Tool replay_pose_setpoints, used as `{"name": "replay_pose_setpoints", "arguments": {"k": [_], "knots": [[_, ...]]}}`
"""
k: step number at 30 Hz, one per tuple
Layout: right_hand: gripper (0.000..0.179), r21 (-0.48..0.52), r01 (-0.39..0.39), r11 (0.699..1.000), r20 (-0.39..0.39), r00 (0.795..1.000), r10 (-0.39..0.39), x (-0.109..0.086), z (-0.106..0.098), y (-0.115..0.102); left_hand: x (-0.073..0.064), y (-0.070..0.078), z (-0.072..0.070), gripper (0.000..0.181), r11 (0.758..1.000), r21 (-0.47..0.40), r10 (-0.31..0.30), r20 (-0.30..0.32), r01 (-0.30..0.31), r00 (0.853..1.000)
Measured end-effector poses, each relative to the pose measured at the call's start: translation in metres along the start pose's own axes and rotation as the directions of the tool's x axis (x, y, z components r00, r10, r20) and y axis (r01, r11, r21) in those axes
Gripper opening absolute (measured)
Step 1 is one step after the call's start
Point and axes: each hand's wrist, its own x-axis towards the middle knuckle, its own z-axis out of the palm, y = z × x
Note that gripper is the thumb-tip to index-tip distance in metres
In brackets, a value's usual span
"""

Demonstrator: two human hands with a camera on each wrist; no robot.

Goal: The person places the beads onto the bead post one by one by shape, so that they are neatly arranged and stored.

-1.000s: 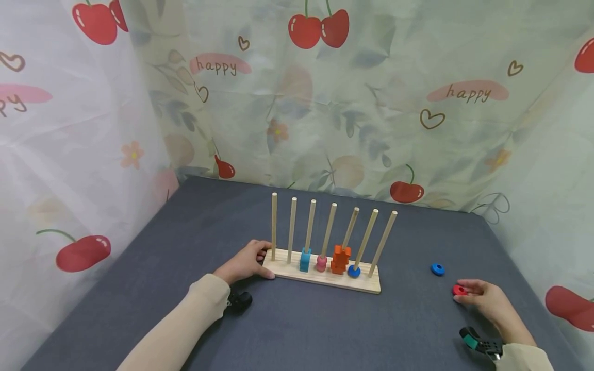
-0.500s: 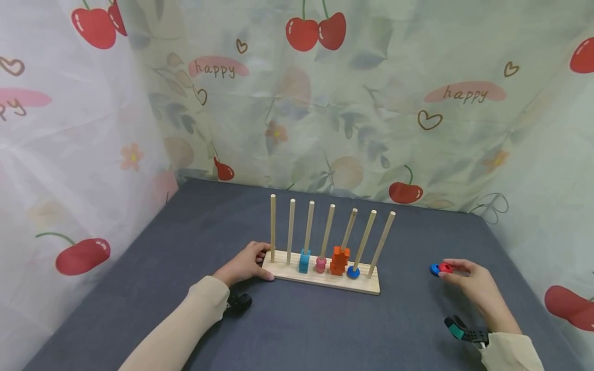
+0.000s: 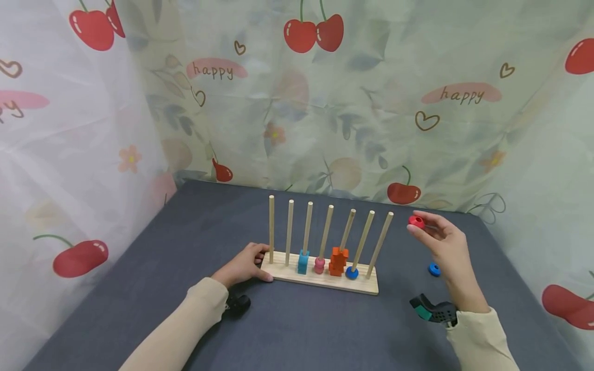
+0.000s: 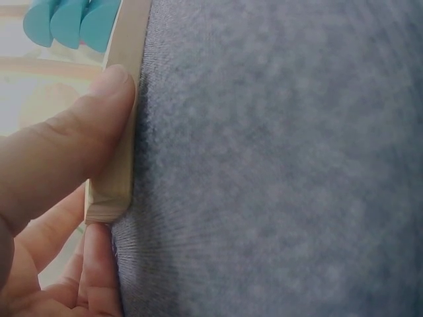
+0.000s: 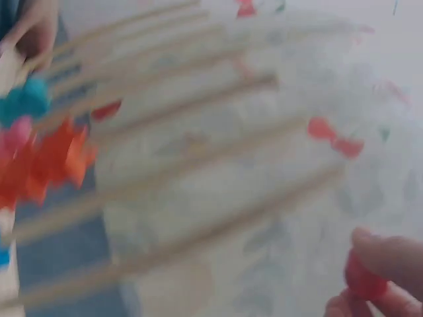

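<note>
A wooden peg board [image 3: 325,282] with several upright pegs stands on the dark table. My left hand [image 3: 243,265] grips its left end, with the thumb [image 4: 99,125] along the front edge in the left wrist view. My right hand [image 3: 445,242] pinches a red ring bead [image 3: 416,222] between thumb and fingers, raised to about peg-top height, right of the rightmost peg [image 3: 380,245]. Light blue [image 3: 303,263], pink [image 3: 319,266], orange [image 3: 338,262] and blue [image 3: 352,273] beads sit on separate pegs. The two leftmost pegs and the rightmost one are bare.
A loose blue ring bead [image 3: 434,269] lies on the table [image 3: 325,330], below and left of the right wrist in the head view. A printed curtain [image 3: 297,129] hangs behind the table and at both sides.
My right hand has carried the red bead from the table, past the loose blue bead, up and left toward the pegs. My left hand keeps its grip on the board.
</note>
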Motion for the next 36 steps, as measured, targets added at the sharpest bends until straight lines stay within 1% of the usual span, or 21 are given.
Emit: {"name": "replay_pose_setpoints", "arguments": {"k": [3,5,8,13,15,18,21,23,31,36], "knots": [[0.044,0.094,0.069,0.993,-0.044,0.997,-0.065,0.001,0.012,-0.016,0.000,0.000,0.000,0.080,1.000,0.002,-0.002,0.004,0.002,1.000],[0.042,0.158,0.106,0.982,-0.063,0.993,-0.097,0.002,0.020,-0.024,0.000,-0.001,0.000,0.080,1.000,0.005,-0.006,0.006,0.006,1.000],[0.042,0.221,0.150,0.964,-0.085,0.987,-0.134,0.003,0.030,-0.033,0.000,-0.001,0.000,0.080,1.000,0.007,-0.009,0.009,0.008,1.000],[0.041,0.265,0.217,0.940,-0.091,0.976,-0.200,0.006,0.045,-0.039,0.000,0.000,-0.001,0.080,1.000,0.000,-0.001,0.013,0.001,1.000],[0.040,0.258,0.233,0.938,-0.079,0.972,-0.220,0.008,0.049,-0.038,-0.001,0.001,-0.001,0.081,1.000,-0.004,0.004,0.015,-0.004,1.000],[0.039,0.236,0.237,0.942,-0.057,0.971,-0.230,0.011,0.055,-0.034,-0.003,0.002,-0.002,0.082,1.000,-0.010,0.009,0.018,-0.009,1.000],[0.039,0.231,0.227,0.946,-0.041,0.974,-0.224,0.015,0.060,-0.028,-0.003,0.002,-0.003,0.082,1.000,-0.023,0.011,0.019,-0.011,1.000],[0.039,0.235,0.220,0.947,-0.033,0.975,-0.218,0.016,0.063,-0.025,-0.002,0.001,-0.003,0.082,1.000,-0.013,0.023,0.022,-0.022,0.999],[0.037,0.269,0.186,0.945,-0.005,0.981,-0.192,0.017,0.067,-0.023,0.000,-0.001,-0.002,0.082,1.000,-0.013,0.008,0.019,-0.008,1.000],[0.036,0.256,0.125,0.958,0.077,0.986,-0.150,0.018,0.065,-0.022,-0.001,0.000,-0.002,0.082,1.000,-0.015,0.008,0.017,-0.007,1.000]]}}
